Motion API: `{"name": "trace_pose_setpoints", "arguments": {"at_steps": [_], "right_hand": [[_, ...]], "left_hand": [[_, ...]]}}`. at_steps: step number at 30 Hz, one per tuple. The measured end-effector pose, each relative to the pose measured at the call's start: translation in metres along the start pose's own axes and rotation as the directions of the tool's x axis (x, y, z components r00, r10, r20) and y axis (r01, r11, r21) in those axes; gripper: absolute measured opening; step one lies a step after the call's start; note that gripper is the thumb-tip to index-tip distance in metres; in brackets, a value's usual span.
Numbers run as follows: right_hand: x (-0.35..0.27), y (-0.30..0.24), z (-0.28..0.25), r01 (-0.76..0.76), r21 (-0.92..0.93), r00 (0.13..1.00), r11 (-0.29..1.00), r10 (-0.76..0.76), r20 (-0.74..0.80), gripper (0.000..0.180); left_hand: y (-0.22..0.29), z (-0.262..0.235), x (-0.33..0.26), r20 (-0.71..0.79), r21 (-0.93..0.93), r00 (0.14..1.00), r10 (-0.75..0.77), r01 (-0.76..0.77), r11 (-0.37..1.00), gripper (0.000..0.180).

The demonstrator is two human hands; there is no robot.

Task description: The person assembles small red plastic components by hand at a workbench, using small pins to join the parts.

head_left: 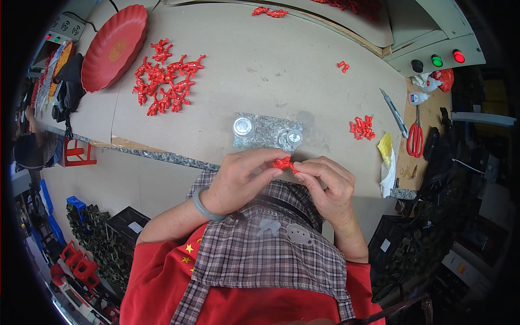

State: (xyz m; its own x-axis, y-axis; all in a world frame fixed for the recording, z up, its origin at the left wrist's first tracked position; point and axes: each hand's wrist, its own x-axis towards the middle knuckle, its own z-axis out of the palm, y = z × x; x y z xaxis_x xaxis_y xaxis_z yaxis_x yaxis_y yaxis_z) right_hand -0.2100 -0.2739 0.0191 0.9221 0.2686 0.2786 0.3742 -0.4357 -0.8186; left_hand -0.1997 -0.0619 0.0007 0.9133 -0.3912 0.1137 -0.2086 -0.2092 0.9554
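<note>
Just over the table's near edge, my left hand (244, 176) pinches a small glossy red plastic figure (281, 163) between thumb and fingertips. From the other side, my right hand (329, 184) has its thumb and forefinger closed on a small red piece (294, 168) that meets the figure. Whether the two are joined cannot be made out. Beyond my hands lies a speckled stone slab (265, 131), with a round clear dish (244, 127) and a smaller clear round container (294, 138) on it. To the right sits a little heap of small red parts (362, 128).
A pile of red figures (168, 84) lies left, near a red scalloped tray (116, 49). Rightward are a utility knife (394, 114), red-handled scissors (415, 140), a small glue bottle (418, 98) and a yellow-white cloth (387, 165). A machine panel with lit buttons (436, 60) stands back right.
</note>
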Motion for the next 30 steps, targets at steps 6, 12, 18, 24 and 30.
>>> {"name": "trace_pose_setpoints", "arguments": {"at_steps": [6,12,18,24,30], "right_hand": [[-0.006,0.004,0.002,-0.121,0.119,0.993,0.985,0.121,0.013,0.015],[-0.013,0.005,0.006,-0.439,0.504,0.89,0.743,0.437,0.131,0.011],[-0.014,0.011,0.004,-0.544,0.602,0.824,0.584,0.509,0.251,0.011],[-0.015,0.015,0.004,-0.571,0.666,0.798,0.481,0.515,0.312,0.011],[-0.015,0.01,0.008,-0.578,0.677,0.779,0.456,0.555,0.291,0.012]], "left_hand": [[0.0,0.0,-0.001,0.003,-0.037,0.999,-0.034,0.034,0.999,0.03],[-0.003,0.002,0.001,-0.034,0.136,0.989,0.145,-0.139,0.981,0.031],[-0.007,0.0,0.006,-0.008,0.242,0.954,0.299,-0.289,0.926,0.029],[-0.005,-0.002,0.006,0.023,0.165,0.976,0.218,-0.219,0.962,0.027],[-0.006,-0.002,0.005,0.028,0.05,0.991,0.127,-0.128,0.99,0.025]]}}
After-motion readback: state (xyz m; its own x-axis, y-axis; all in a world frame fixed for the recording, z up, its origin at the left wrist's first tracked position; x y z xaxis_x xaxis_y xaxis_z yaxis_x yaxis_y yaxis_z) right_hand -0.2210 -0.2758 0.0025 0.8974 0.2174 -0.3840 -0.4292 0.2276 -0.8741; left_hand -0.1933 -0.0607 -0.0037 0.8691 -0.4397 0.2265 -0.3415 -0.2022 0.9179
